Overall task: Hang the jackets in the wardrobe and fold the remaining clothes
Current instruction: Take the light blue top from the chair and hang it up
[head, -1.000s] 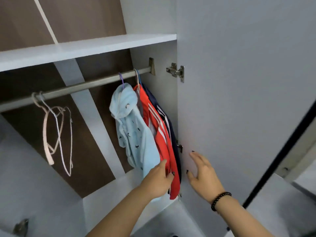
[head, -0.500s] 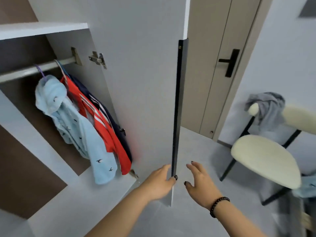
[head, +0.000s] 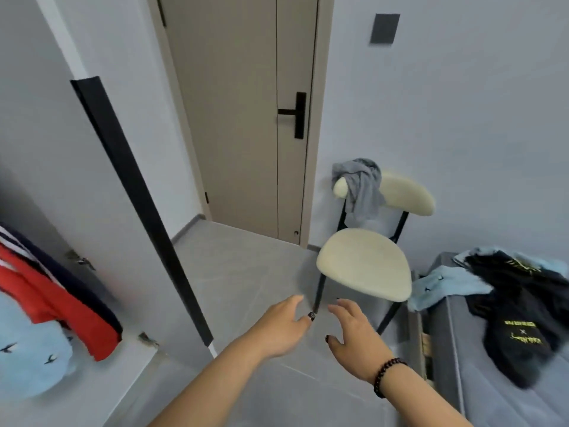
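hanging at the far left inside the wardrobe are three jackets pressed side by side: a light blue jacket point(head: 27, 349) printed with small dark birds nearest the camera, a red jacket point(head: 58, 303) with white stripes behind it, and a navy jacket point(head: 61, 272) behind that, against the open wardrobe door point(head: 92, 186) with its black edge strip. right of the door's lower corner the left hand point(head: 281, 329) is held over the grey floor point(head: 234, 272), fingers loosely curled inward and holding nothing, well apart from the hung jackets. just beside it the right hand point(head: 354, 334), a dark bead bracelet point(head: 386, 375) at its wrist, has its fingers spread and slightly bent, touching nothing. beyond both hands stands a cream chair point(head: 366, 263) with black legs, a grey garment point(head: 360, 186) draped over the left end of its backrest, in front of a closed beige door point(head: 243, 118). at the far right, on a grey bed point(head: 492, 380), lie a light blue garment point(head: 446, 285) and a black garment point(head: 523, 318) with yellow print, the blue one hanging over the bed's near corner, well clear of the right fingers.
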